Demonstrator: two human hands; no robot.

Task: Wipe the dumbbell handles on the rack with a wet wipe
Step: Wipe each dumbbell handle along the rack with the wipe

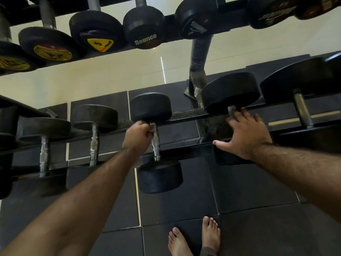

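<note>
A black dumbbell lies across the lower rack rails, and its chrome handle [156, 145] runs between its two round heads. My left hand [138, 137] grips the top of that handle, just under the far head [151, 108]. A small pale bit shows at my fingertips; I cannot tell whether it is the wet wipe. My right hand [245, 133] lies flat with straight fingers and spread thumb over the handle of the larger dumbbell [230, 91] to the right. Its fingertips touch the handle stub at the far head, and the rest of that handle is hidden under the hand.
More dumbbells sit on the lower rack rail [186, 114]: two at the left [95, 139] and a big one at the right [302, 109]. The upper tier [144, 28] holds several dumbbells overhead. A rack post [200, 58] stands behind. My bare feet [195, 239] are on black floor mats.
</note>
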